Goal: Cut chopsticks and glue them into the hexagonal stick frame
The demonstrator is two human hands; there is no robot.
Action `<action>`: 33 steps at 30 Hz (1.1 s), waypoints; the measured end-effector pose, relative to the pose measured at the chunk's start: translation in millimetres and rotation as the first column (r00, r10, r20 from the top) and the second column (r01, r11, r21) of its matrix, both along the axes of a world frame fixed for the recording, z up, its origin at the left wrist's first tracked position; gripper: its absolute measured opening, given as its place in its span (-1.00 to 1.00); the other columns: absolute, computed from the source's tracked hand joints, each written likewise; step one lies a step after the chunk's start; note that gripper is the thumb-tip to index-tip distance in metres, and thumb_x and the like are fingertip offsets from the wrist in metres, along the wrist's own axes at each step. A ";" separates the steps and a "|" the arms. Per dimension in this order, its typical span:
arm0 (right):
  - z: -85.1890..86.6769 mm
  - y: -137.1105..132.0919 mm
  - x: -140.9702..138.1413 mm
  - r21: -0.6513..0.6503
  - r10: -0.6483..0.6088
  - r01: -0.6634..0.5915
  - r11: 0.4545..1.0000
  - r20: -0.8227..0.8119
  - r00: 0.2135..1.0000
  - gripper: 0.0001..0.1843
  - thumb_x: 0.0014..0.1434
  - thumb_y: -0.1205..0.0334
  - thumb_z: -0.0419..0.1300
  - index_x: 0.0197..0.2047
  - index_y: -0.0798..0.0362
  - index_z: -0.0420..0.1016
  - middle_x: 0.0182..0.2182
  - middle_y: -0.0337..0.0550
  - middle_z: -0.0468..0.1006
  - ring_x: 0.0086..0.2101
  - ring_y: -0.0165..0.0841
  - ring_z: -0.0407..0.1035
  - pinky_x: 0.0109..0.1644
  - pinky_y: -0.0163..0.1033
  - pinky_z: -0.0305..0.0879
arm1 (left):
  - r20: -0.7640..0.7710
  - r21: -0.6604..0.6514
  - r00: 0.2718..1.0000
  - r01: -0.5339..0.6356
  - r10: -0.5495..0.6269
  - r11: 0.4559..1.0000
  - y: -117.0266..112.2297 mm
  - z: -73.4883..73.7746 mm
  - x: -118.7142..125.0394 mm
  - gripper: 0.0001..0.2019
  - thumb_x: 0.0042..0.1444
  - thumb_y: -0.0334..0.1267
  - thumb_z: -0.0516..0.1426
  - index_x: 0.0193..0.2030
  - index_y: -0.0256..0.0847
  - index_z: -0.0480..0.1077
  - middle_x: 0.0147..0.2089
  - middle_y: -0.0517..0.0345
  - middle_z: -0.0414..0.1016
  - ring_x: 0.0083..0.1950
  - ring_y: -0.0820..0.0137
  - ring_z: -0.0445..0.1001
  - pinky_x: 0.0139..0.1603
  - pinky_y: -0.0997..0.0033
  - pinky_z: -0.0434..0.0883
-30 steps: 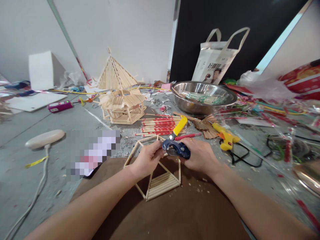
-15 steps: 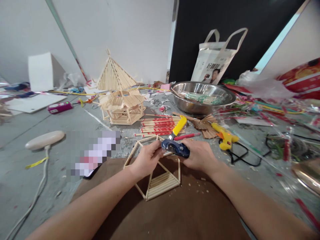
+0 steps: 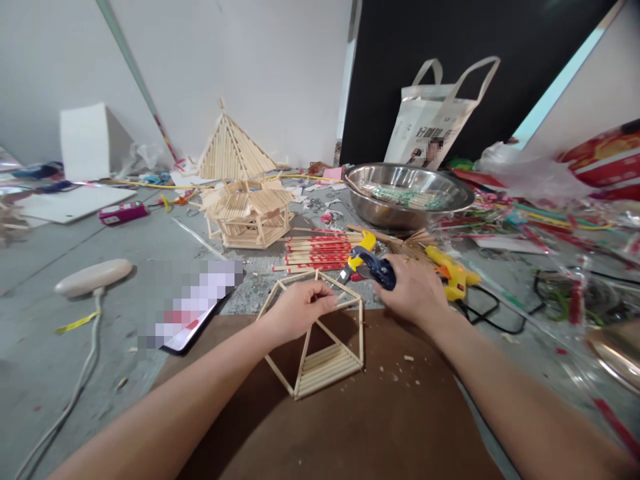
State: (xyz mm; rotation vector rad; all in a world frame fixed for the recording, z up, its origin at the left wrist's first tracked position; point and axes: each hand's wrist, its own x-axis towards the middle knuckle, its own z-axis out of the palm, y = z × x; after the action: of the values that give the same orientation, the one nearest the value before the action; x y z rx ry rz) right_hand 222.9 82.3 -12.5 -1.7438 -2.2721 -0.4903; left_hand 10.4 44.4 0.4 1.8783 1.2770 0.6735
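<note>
My left hand (image 3: 299, 308) hovers over a six-sided frame of thin wooden sticks (image 3: 327, 373), thumb and fingertips pinched together near its upper right bars. What the fingertips hold, if anything, is too small to make out. One wedge of the frame is filled with parallel sticks. In my right hand (image 3: 413, 283) is a blue-handled cutter (image 3: 383, 270), held just right of the frame, its jaws pointing left. Behind its tip lies a yellow-handled tool (image 3: 369, 240) with a metal blade. The frame rests on a brown board (image 3: 390, 427) dotted with small wood chips.
Behind stand a stick-built pavilion (image 3: 250, 217), red-printed bundled sticks (image 3: 320, 250) and a steel basin (image 3: 360, 203) of packed sticks. A yellow glue gun (image 3: 457, 280) with a black cord lies right. A phone (image 3: 200, 307) and white corded device (image 3: 95, 277) are left.
My right hand has drawn the cutter right and slightly up, away from my left hand. My left hand stays over the stick frame, and the frame's upper right side now shows.
</note>
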 end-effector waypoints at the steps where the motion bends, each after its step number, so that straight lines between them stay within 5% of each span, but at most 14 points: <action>1: -2.2 2.5 1.9 0.018 -0.001 0.001 1.000 0.000 1.000 -0.56 -0.06 0.00 0.01 -0.15 0.08 0.27 -0.35 -0.07 0.46 -0.34 -0.19 0.32 -0.29 -0.19 0.10 | -0.065 -0.009 0.998 0.003 -0.004 1.000 1.4 0.9 -1.7 -0.80 -0.02 -0.22 0.01 -0.48 -0.29 0.36 -0.54 0.22 0.36 -0.49 0.53 0.25 -0.47 0.56 0.17; 9: -16.8 12.5 7.0 0.026 0.024 -0.025 0.999 0.068 0.997 -0.50 -0.06 -0.09 0.00 -0.16 0.11 0.28 -0.32 0.00 0.42 -0.28 -0.14 0.27 -0.23 -0.13 0.08 | -0.330 -0.127 0.908 0.227 -0.257 0.966 3.7 -5.5 -7.8 -0.83 -0.14 -0.25 0.08 -0.51 -0.25 0.47 -0.58 0.18 0.44 -0.56 0.51 0.29 -0.55 0.56 0.14; 33: -15.4 10.6 0.9 -0.054 0.036 -0.029 0.998 0.134 0.990 -0.53 -0.11 -0.10 0.03 -0.25 0.10 0.32 -0.38 -0.04 0.43 -0.37 -0.19 0.28 -0.34 -0.18 0.04 | -0.448 -0.188 0.797 0.360 -0.406 0.914 0.6 -0.5 -8.9 -0.81 -0.11 -0.20 0.08 -0.46 -0.22 0.49 -0.56 0.20 0.45 -0.56 0.55 0.28 -0.52 0.57 0.14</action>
State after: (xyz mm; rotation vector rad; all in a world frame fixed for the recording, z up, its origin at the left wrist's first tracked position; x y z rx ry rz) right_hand 223.8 92.8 -27.9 -1.7432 -2.4222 -0.5637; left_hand 1.4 45.1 -0.1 2.2162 1.1284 -0.0822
